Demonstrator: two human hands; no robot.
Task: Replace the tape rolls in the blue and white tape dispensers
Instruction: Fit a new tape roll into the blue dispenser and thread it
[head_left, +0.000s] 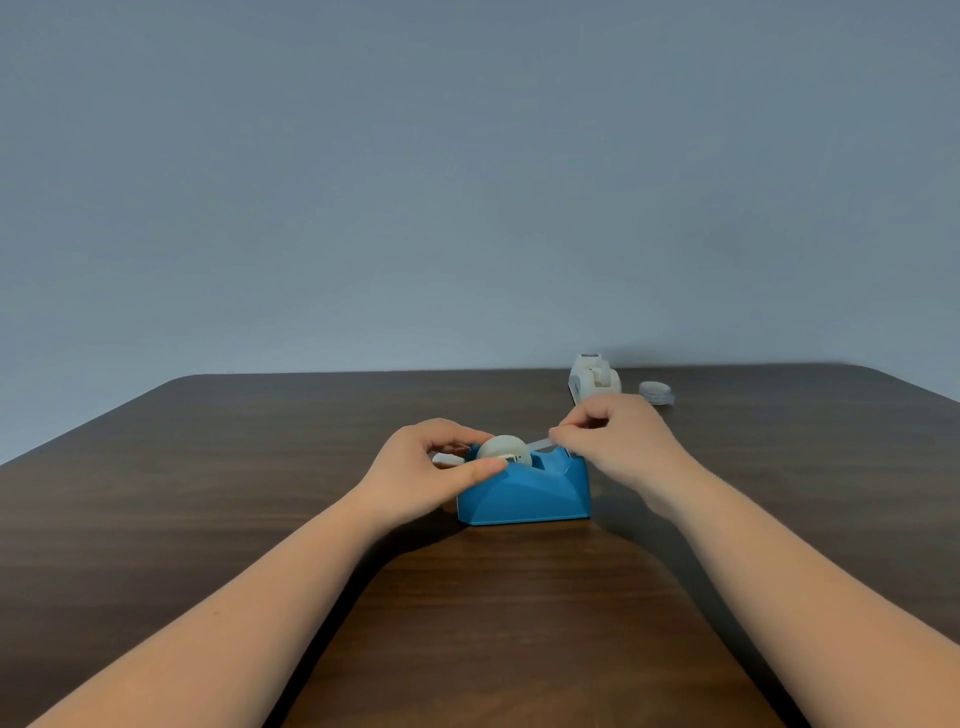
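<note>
The blue tape dispenser (524, 493) stands in the middle of the dark wooden table (156, 493). A whitish tape roll (503, 449) sits in its cradle. My left hand (431, 467) grips that roll from the left, thumb on its near side. My right hand (615, 441) pinches the free tape strip (539, 443), which stretches from the roll toward the dispenser's right end. The white tape dispenser (595, 383) stands at the far right of the table, with a roll in it. A loose tape roll (656, 392) lies flat to its right.
A plain grey-blue wall rises behind the table's far edge. A small white object (448, 459) lies just left of the blue dispenser, partly hidden by my left hand. Both forearms stretch across the near half of the table.
</note>
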